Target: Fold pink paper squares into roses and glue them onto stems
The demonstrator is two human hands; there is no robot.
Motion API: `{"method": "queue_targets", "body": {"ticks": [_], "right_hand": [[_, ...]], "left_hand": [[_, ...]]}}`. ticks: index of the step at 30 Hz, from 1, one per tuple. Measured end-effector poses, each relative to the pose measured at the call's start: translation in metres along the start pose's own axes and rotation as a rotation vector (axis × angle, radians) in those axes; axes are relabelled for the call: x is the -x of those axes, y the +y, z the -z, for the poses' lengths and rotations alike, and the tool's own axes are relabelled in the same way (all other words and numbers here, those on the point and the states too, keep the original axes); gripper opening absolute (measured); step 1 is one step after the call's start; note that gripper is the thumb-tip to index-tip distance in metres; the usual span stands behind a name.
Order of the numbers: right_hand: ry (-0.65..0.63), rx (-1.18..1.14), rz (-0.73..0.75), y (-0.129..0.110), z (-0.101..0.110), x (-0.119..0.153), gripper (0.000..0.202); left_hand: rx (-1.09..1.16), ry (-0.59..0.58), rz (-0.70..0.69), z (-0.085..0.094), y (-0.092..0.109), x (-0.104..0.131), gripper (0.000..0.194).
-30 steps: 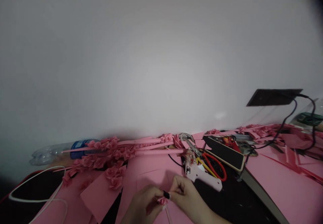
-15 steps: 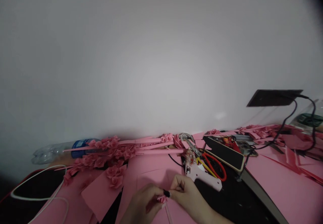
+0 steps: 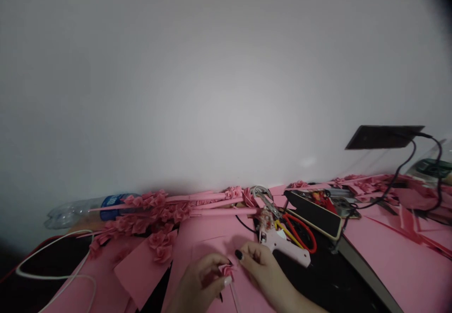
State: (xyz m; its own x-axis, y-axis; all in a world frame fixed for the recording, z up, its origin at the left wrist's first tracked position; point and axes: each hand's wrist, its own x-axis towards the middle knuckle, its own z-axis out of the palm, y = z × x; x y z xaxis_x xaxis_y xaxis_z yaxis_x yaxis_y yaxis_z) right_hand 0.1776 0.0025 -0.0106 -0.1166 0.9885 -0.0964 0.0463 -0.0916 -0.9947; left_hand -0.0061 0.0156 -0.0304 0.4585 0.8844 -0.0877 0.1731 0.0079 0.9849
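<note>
My left hand [image 3: 201,282] is closed on a small pink paper rose [image 3: 226,269], its thumb pressed against the rose's underside. A thin pale stem [image 3: 234,296] runs down from the flower. Just right of the rose is my right hand [image 3: 263,270], apart from the petals. Its fingers are curled in, with the thumb up against them; whether anything is between the tips is hidden. Beneath both hands lies a pink paper sheet [image 3: 208,242].
A pale glue gun [image 3: 284,247] and red-and-yellow-handled scissors [image 3: 300,233] lie right of my hands. Beyond is a phone [image 3: 318,214]. At left are paper roses [image 3: 162,247], a plastic bottle [image 3: 77,212] and a white cable [image 3: 52,277]. A wall [image 3: 226,92] stands behind.
My right hand has drawn slightly away from the rose, its thumb lifting off the petals. My left fingers have shifted, so more of the rose shows.
</note>
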Motion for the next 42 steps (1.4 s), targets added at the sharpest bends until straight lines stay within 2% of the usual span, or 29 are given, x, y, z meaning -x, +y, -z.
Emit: {"method": "queue_targets", "body": {"ticks": [2,5,9,12,19,23,27,36,42], "right_hand": [[0.007,-0.096,-0.040,0.000,0.000,0.000,0.051],[0.009,-0.206,-0.081,0.000,-0.001,0.002,0.050],[0.017,-0.226,-0.080,0.001,-0.001,0.003,0.050],[-0.006,-0.234,-0.084,0.002,-0.001,0.003,0.050],[0.001,-0.166,-0.056,0.000,-0.001,0.005,0.050],[0.034,-0.089,0.028,-0.001,-0.001,0.005,0.048],[0.053,-0.003,0.107,-0.001,-0.003,0.007,0.037],[0.056,0.122,0.058,0.001,-0.006,0.010,0.016],[0.053,0.140,0.062,0.002,-0.007,0.011,0.019]], "left_hand": [[0.156,0.015,0.052,-0.001,-0.002,-0.002,0.028],[0.277,0.053,0.081,-0.002,0.000,-0.002,0.038],[0.298,0.090,0.108,-0.001,0.005,-0.001,0.047],[0.275,0.104,0.057,-0.001,0.006,0.000,0.050],[0.197,0.120,0.008,-0.002,0.004,0.003,0.043],[0.037,0.117,-0.117,0.000,0.003,0.003,0.030],[-0.069,0.079,-0.204,0.000,0.002,0.002,0.030],[-0.119,0.020,-0.158,-0.009,0.003,0.007,0.018],[-0.228,0.019,-0.161,-0.008,0.013,0.007,0.016]]}}
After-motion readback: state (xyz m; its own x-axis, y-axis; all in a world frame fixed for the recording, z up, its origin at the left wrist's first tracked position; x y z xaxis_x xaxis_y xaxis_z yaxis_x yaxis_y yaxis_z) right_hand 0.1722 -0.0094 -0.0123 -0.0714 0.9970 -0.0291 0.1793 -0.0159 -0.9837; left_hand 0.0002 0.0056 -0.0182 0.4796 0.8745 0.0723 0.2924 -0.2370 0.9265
